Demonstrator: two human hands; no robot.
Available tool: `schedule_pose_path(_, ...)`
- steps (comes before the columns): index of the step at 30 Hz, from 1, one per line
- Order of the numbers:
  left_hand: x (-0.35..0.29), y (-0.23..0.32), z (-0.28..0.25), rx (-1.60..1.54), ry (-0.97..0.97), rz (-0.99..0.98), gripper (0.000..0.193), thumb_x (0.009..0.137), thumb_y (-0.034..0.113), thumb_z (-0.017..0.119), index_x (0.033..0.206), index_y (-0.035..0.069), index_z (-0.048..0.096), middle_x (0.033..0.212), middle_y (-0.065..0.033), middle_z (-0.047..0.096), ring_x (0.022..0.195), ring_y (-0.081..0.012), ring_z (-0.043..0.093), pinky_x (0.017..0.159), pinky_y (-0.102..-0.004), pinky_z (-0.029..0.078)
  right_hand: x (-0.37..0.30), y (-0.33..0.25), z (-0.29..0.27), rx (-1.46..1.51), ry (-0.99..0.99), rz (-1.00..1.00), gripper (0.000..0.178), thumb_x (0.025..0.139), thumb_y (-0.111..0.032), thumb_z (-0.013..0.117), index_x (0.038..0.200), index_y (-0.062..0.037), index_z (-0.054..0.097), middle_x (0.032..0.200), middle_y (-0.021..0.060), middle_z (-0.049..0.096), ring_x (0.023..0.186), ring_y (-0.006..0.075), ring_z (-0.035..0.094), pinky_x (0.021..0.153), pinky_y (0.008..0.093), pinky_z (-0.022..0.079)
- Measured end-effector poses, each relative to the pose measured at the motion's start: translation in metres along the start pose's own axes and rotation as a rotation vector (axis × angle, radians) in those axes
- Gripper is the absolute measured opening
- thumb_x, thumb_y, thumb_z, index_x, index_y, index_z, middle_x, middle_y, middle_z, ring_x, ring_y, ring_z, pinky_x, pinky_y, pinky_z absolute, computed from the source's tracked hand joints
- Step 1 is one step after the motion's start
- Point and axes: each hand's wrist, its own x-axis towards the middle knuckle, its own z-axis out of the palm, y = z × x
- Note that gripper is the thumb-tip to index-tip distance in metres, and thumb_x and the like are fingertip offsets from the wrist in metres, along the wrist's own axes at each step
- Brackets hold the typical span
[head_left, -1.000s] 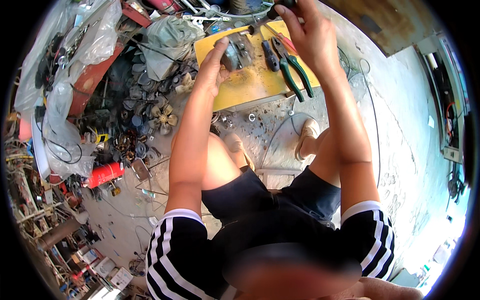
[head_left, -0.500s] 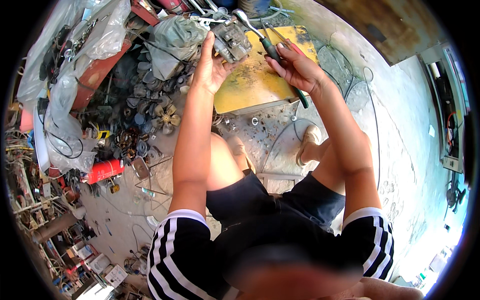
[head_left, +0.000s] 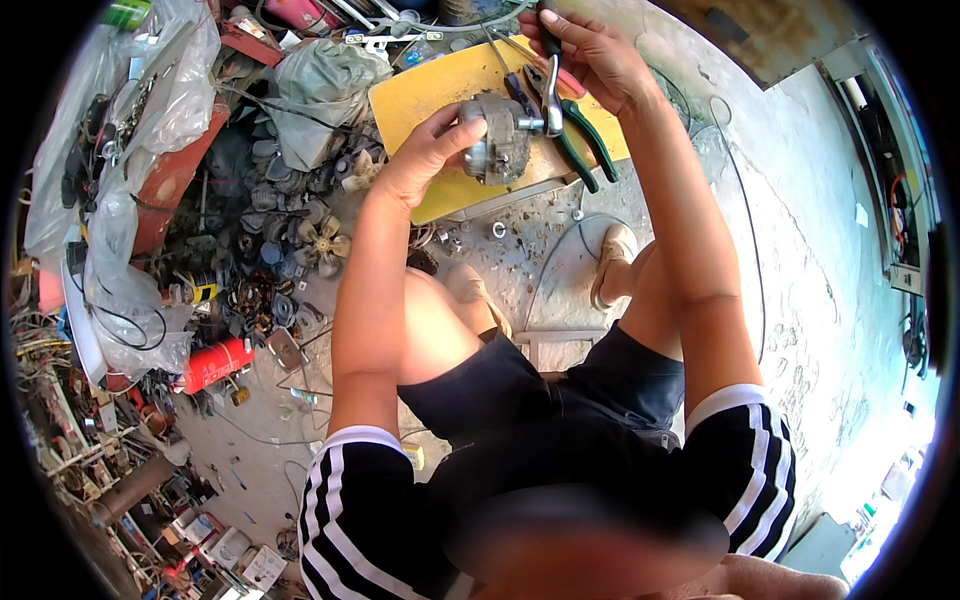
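Note:
My left hand point(head_left: 432, 150) is wrapped around a grey metal motor-like part point(head_left: 500, 145), held over the near edge of a yellow board point(head_left: 420, 105). In my right hand point(head_left: 600, 62) is a ratchet wrench point(head_left: 553, 95), gripped by its dark handle at the far side of the board. The wrench head points toward me, and its socket point(head_left: 530, 124) meets the right side of the part. Beneath the wrench lie green-handled pliers point(head_left: 590, 145), a dark-handled screwdriver point(head_left: 517, 90) and a tool with a red handle point(head_left: 571, 84).
A heap of small motors and metal parts point(head_left: 265, 200) fills the floor left of the board, beside a plastic bag point(head_left: 320, 90). A red cylinder point(head_left: 215, 365) lies farther left. On the right, a thin cable point(head_left: 750, 200) runs over the concrete floor.
The metal part has come nearer and right, and is turned. My right hand has moved away from me, flipping the wrench so its head points toward me and its socket meets the part.

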Motion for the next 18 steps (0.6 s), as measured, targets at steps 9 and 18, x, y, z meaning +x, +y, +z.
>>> schedule_pose_path(9,0.009,-0.008,-0.013,0.288,0.184,0.291,0.087,0.069,0.021,0.090,0.140,0.002,0.043,0.130,-0.0144,0.056,0.117,-0.0239,0.058,0.097,-0.0353,0.048,-0.024,-0.005,0.050,-0.327,-0.053,-0.489,0.028,0.098,-0.004,0.056,0.125,0.0016,0.051,0.118,0.0052,0.061,0.110,0.0117,0.055,0.095,0.0279,0.045)
schedule_pose_path(18,0.022,-0.015,-0.047,0.832,0.161,0.245,0.098,0.062,0.050,0.087,0.144,0.019,0.045,0.142,-0.0161,0.050,0.136,-0.0307,0.042,0.111,-0.0409,0.035,-0.048,0.025,0.046,-0.467,0.058,-0.671,0.028,0.099,-0.010,0.056,0.125,-0.0001,0.051,0.117,0.0081,0.064,0.108,0.0142,0.061,0.095,0.0267,0.049)
